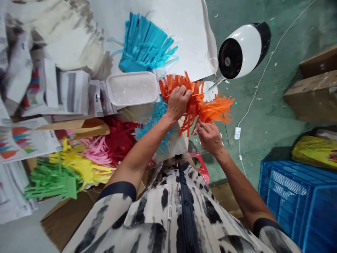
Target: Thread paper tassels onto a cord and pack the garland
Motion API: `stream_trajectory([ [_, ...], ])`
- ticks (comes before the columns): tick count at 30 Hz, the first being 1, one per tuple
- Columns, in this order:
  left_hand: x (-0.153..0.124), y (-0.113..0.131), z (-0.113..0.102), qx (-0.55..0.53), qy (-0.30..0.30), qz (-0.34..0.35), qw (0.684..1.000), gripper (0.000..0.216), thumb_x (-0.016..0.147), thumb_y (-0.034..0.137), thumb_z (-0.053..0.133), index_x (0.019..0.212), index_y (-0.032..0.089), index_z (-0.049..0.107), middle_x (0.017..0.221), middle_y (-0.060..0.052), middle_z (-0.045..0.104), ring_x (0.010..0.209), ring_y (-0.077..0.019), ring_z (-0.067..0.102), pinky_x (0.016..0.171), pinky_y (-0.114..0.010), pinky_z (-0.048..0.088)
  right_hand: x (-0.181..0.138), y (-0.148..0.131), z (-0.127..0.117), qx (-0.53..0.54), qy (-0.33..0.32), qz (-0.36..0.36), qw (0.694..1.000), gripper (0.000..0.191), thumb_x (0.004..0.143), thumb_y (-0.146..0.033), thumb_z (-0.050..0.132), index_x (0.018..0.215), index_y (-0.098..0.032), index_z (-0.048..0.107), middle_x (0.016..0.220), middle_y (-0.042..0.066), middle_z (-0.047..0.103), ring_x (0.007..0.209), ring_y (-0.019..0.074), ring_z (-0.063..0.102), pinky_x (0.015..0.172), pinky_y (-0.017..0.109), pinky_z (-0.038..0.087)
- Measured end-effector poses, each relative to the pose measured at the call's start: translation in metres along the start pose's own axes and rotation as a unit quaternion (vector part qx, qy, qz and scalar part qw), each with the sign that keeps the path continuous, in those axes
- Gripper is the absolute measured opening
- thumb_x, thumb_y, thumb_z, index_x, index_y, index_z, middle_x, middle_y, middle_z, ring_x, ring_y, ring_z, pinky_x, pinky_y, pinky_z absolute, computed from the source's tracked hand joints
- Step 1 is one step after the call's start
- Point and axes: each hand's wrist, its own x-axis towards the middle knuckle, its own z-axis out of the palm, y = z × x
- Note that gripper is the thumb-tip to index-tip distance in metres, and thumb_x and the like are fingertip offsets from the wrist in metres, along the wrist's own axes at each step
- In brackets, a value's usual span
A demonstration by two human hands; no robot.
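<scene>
An orange paper fringe hangs over the right end of the work surface, its cut strips pointing several ways. The fingers of my left hand curl closed on its middle. Below the lighter orange strips on the right, my right hand pinches at the lower edge of the fringe; its fingertips are partly hidden. Under and beside my left forearm lies a pale blue fringe. A brighter blue fringe spreads out at the back, beyond an uncovered white plastic tub.
Green, yellow, pink and red fringes lie at left beside packaged papers. A white fan stands at upper right. On the floor are a cable, cardboard boxes and a blue crate.
</scene>
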Motion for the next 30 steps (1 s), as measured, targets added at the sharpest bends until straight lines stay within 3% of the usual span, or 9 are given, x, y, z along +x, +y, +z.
stream_trajectory([
  [3,-0.01,-0.002,-0.018,-0.03,-0.02,0.013,0.999,0.041,0.09,0.024,0.069,0.13,0.015,0.066,0.123,-0.017,0.063,0.118,-0.0344,0.058,0.107,-0.049,0.045,-0.002,-0.011,-0.007,-0.005,-0.022,0.004,1.0,0.046,0.096,-0.019,0.059,0.141,-0.02,0.066,0.145,0.014,0.066,0.123,0.0339,0.061,0.102,0.052,0.043],
  [5,-0.033,-0.005,-0.042,-0.061,0.014,0.013,0.998,0.045,0.089,0.031,0.073,0.132,0.02,0.066,0.129,-0.014,0.064,0.123,-0.0324,0.058,0.109,-0.046,0.044,-0.004,-0.024,-0.011,0.018,-0.012,0.007,1.0,0.042,0.097,-0.021,0.059,0.138,-0.022,0.068,0.14,0.013,0.069,0.118,0.0322,0.062,0.099,0.05,0.043],
  [9,-0.115,-0.01,-0.097,-0.074,0.099,-0.096,0.988,0.025,0.102,0.039,0.056,0.112,0.024,0.074,0.107,-0.008,0.074,0.106,-0.0255,0.066,0.1,-0.039,0.047,-0.002,-0.058,-0.001,0.073,0.016,-0.016,0.997,0.027,0.103,-0.025,0.056,0.12,-0.025,0.076,0.116,0.009,0.079,0.102,0.0265,0.066,0.09,0.043,0.043],
  [11,-0.162,-0.008,-0.111,-0.021,0.134,-0.16,0.978,0.025,0.102,0.041,0.058,0.103,0.023,0.075,0.101,-0.009,0.075,0.101,-0.0262,0.065,0.098,-0.04,0.046,0.006,-0.077,0.01,0.087,0.026,-0.041,0.995,0.025,0.105,-0.025,0.055,0.115,-0.025,0.077,0.111,0.008,0.079,0.099,0.025,0.065,0.088,0.041,0.042],
  [14,-0.222,0.001,-0.108,0.052,0.173,-0.212,0.961,0.021,0.1,0.039,0.061,0.106,0.023,0.073,0.108,-0.011,0.075,0.107,-0.0286,0.064,0.102,-0.043,0.044,0.023,-0.107,0.028,0.086,0.013,-0.095,0.992,0.025,0.106,-0.026,0.053,0.11,-0.026,0.077,0.111,0.008,0.078,0.099,0.0236,0.063,0.087,0.039,0.04],
  [17,-0.261,0.012,-0.089,0.092,0.148,-0.237,0.956,0.018,0.1,0.035,0.061,0.107,0.022,0.07,0.109,-0.012,0.073,0.107,-0.0294,0.063,0.1,-0.044,0.046,0.035,-0.133,0.046,0.06,-0.023,-0.191,0.98,0.024,0.107,-0.025,0.052,0.107,-0.025,0.076,0.115,0.007,0.076,0.103,0.0231,0.061,0.089,0.039,0.039],
  [22,-0.281,0.014,-0.072,0.155,0.044,-0.244,0.956,0.035,0.098,0.03,0.061,0.131,0.019,0.066,0.138,-0.016,0.066,0.131,-0.0348,0.055,0.11,-0.049,0.042,0.037,-0.145,0.068,0.002,-0.031,-0.225,0.974,0.022,0.106,-0.02,0.053,0.116,-0.021,0.072,0.122,0.009,0.075,0.112,0.025,0.059,0.097,0.041,0.035],
  [26,-0.279,0.003,-0.078,0.16,0.011,-0.197,0.967,0.036,0.101,0.029,0.057,0.134,0.019,0.066,0.135,-0.014,0.069,0.131,-0.0335,0.057,0.113,-0.05,0.039,0.039,-0.14,0.069,-0.02,-0.031,-0.234,0.972,0.021,0.107,-0.02,0.052,0.101,-0.022,0.073,0.107,0.007,0.077,0.097,0.0218,0.061,0.092,0.04,0.035],
  [30,-0.276,-0.005,-0.084,0.153,-0.014,-0.163,0.975,0.038,0.1,0.029,0.058,0.137,0.021,0.065,0.136,-0.013,0.07,0.132,-0.0336,0.057,0.118,-0.054,0.033,0.046,-0.144,0.062,-0.021,-0.03,-0.242,0.97,0.018,0.106,-0.024,0.054,0.11,-0.023,0.072,0.118,0.007,0.076,0.105,0.0232,0.061,0.095,0.042,0.034],
])
